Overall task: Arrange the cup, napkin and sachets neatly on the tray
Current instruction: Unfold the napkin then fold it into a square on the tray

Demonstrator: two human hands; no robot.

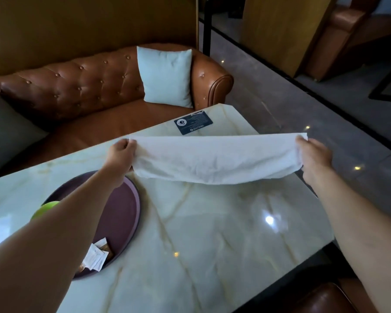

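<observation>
A white cloth napkin (215,160) hangs stretched above the far half of the marble table, sagging in the middle. My left hand (122,153) pinches its left end and my right hand (313,157) pinches its right end. A round purple tray (122,213) lies on the table at the left, partly under my left forearm. A green cup (46,208) stands on the tray, mostly hidden by that forearm. White and brown sachets (96,256) lie in a loose pile at the tray's near edge.
The pale marble table (212,233) carries a dark printed card (193,122) near its far edge. Behind it stands a brown leather sofa (77,86) with a light cushion (166,75). Grey floor runs along the right side.
</observation>
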